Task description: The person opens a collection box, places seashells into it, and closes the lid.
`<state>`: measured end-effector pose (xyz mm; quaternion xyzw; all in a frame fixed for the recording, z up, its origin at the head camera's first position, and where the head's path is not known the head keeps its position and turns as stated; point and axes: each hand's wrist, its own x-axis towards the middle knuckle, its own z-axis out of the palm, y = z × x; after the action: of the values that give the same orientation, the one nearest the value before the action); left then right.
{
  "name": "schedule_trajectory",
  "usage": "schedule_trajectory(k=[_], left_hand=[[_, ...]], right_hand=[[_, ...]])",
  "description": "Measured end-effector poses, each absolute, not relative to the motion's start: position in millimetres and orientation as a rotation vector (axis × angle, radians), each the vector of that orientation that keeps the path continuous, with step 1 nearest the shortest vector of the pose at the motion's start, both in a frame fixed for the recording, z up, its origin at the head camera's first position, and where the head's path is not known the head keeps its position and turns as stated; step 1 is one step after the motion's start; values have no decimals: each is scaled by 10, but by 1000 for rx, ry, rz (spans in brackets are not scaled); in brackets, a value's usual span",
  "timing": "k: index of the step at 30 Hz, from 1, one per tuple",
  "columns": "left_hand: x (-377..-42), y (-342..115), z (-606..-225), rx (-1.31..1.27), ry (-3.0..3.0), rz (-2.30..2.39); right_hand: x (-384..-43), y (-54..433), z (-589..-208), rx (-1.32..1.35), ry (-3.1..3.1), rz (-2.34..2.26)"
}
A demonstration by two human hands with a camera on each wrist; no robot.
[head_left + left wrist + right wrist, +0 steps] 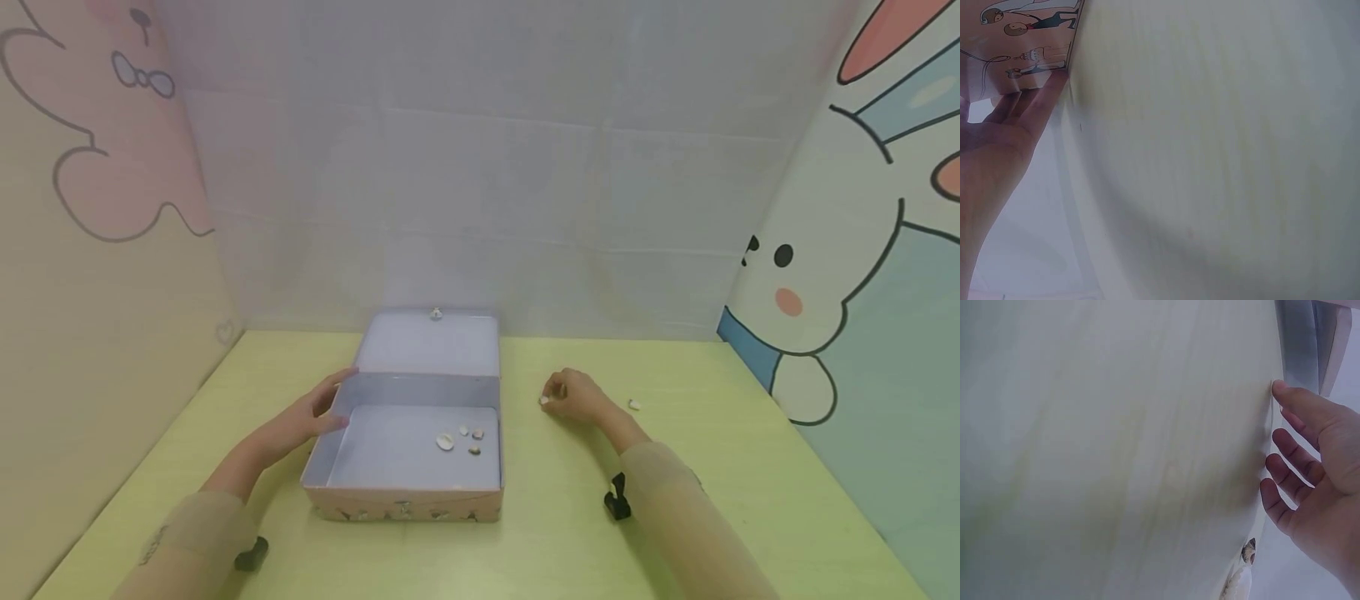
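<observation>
A shallow tin box [405, 505] with a pink patterned outside and a pale inside stands with its lid [427, 343] tipped back. My left hand [315, 413] rests against its left side, thumb and fingers spread along the rim. In the left wrist view the straight fingers [1044, 103] touch the patterned wall. To the right of the box, my right hand [576, 397] pinches a small white shell [544, 400] between thumb and forefinger, close over the table. Several shells [446, 442] lie inside the box toward its right.
Another small white shell [634, 404] lies on the yellow-green table [555, 533], right of my right hand. In the right wrist view a brown patterned shell [1249, 551] and a ridged white shell [1239, 584] show. A white curtain [480, 167] and printed side panels enclose the table.
</observation>
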<state>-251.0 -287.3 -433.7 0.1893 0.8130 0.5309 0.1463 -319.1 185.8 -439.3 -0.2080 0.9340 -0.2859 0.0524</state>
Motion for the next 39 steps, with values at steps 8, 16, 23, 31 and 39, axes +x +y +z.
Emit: schedule_trajectory(k=[8, 16, 23, 31, 39], left_hand=[[-2509, -2872, -4331, 540, 2347, 1522], [-2501, -2873, -4315, 533, 2341, 1523], [-2492, -2862, -4311, 529, 2347, 1515], [-2495, -2856, -4279, 538, 2355, 1512], [-2493, -2845, -4228, 538, 2363, 1499]], right_hand=[[-3145, 1923, -4317, -625, 2819, -906], [-3116, 1978, -4247, -645, 2796, -889], [-3020, 1978, -4138, -746, 2769, -857], [-2892, 1929, -3983, -783, 2761, -881], [-2769, 1853, -3872, -861, 2777, -911]])
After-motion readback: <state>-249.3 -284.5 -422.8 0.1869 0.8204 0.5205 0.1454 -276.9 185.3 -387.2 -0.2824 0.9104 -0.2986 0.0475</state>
